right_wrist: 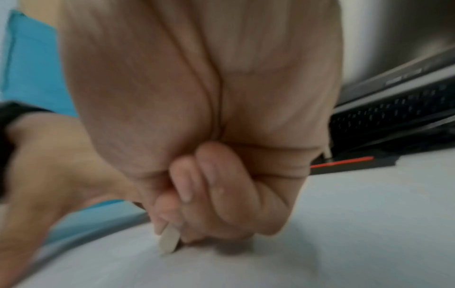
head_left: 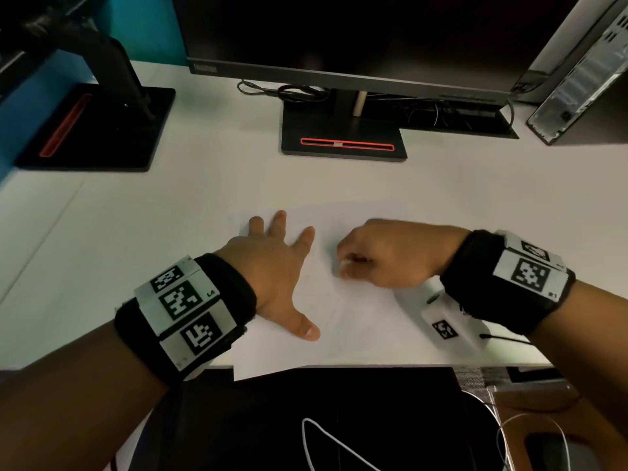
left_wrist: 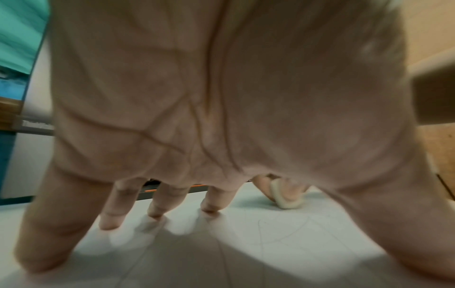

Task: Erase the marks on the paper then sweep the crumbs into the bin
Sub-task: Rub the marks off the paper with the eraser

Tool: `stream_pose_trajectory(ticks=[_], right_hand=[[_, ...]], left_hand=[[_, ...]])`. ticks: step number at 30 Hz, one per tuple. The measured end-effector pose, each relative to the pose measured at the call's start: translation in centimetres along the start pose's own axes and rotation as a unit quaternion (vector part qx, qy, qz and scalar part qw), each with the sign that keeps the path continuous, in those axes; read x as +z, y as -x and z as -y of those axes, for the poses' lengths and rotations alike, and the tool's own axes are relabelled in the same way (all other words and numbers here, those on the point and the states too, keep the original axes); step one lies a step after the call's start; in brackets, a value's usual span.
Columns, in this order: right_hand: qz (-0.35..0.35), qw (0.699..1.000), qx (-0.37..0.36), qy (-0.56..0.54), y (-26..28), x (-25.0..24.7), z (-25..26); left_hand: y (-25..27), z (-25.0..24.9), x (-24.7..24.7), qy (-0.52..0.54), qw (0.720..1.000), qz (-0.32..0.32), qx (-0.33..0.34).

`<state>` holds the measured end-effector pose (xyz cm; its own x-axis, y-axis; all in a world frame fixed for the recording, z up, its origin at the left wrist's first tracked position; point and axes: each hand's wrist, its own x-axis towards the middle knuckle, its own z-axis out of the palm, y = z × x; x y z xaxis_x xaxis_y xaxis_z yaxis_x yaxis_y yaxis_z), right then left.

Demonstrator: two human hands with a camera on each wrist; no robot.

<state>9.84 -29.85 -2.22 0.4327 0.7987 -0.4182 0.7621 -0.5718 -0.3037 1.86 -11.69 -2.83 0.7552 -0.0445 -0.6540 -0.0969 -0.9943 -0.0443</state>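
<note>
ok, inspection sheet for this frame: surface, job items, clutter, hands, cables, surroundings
Surface: white desk.
Job's things: paper overhangs the near edge, faint pencil marks remain; eraser touches the paper; no crumbs or bin seen.
Clutter: nothing seen.
Hands: left hand flat, pressing the paper; right hand pinching the eraser.
Cables: dark cables behind the monitor stand; white cable below the desk.
Surroundings: monitor, second stand, computer tower.

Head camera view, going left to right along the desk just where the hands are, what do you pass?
Bare desk → left hand pressed flat on the paper → right hand, its fingers pinching a white eraser → right wristband.
</note>
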Motion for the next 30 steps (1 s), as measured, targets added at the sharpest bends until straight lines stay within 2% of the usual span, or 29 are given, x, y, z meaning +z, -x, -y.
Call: stream_pose_trajectory(ticks=[3,6,8,11,13,15,17,20,22,25,27,30], right_hand=[[-0.026,1.0,-0.001,0.004,-0.5,0.1,0.1],[0.015,0.999,-0.046,-0.016,0.1,1.3,1.6],[0.032,0.999,-0.03,-0.012,0.2,0.7,1.1],[-0.023,1.0,0.001,0.009,-0.4,-0.1,-0.1],[-0.038,0.999,-0.029,0.004,-0.4,0.6,0.7],[-0.005,0.998,-0.057,-0.014,0.3,1.6,1.7],[0.027,0.998,-0.052,-0.016,0.9,1.4,1.3],[-0.016,1.0,-0.02,-0.004,0.6,0.6,-0.2],[-0.035,0.999,-0.034,-0.014,0.7,1.2,0.3],[0.004,0.997,-0.073,-0.039,1.6,2.4,1.4],[0.002,0.998,-0.047,-0.029,1.7,1.7,0.4],[-0.046,0.998,-0.027,-0.016,1.5,1.3,-0.1]], left_hand=[[0.0,0.0,0.0,0.001,1.0,0.0,0.0],[-0.1,0.0,0.1,0.001,1.0,-0.002,0.002],[0.0,0.1,0.1,0.0,1.0,-0.002,0.003],[0.1,0.1,0.1,-0.001,1.0,-0.002,0.002],[0.1,0.1,0.1,0.001,1.0,-0.003,0.003],[0.1,0.1,0.2,0.001,1.0,-0.003,0.005],[0.0,0.1,0.0,0.0,1.0,-0.001,0.004],[0.1,0.0,-0.1,0.003,1.0,0.006,-0.001],[0.0,0.0,-0.1,0.002,1.0,0.006,0.0],[0.0,0.0,0.0,-0.002,1.0,0.002,0.002],[0.0,0.0,0.0,-0.005,1.0,0.004,0.001],[0.1,0.0,-0.1,-0.003,1.0,0.005,-0.001]])
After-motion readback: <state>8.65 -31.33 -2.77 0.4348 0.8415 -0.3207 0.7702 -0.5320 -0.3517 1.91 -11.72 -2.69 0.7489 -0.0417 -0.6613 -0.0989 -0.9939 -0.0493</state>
